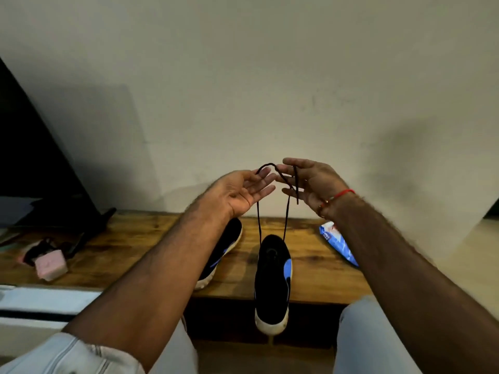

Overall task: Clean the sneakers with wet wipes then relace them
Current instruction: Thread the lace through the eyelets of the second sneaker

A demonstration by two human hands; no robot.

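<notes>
1. While both hands are raised in front of the wall, a black lace [272, 209] runs up from the nearer sneaker [272, 282] in two strands and loops between them.
2. Left hand [240, 193]: palm up, fingers straight and relaxed; one strand passes over its fingertips. No pinch is visible.
3. Right hand [307, 182]: fingers loosely extended — the lace crosses them and its free end hangs down past the palm. Whether the thumb pins the lace cannot be told.
4. Nearer sneaker: black with a blue side panel and white sole, toe pointing toward the camera, at the front edge of the wooden bench [135, 247], toe beyond the edge. Whether it hangs from the lace or rests on the edge cannot be told.
5. Second sneaker [224, 249]: lies on the bench just left of the first, partly hidden by the left forearm.
6. Wet wipes pack [337, 244]: blue and white, on the bench to the right — partly behind the right forearm.
7. A pink block [51, 265] sits at the bench's left end.
</notes>
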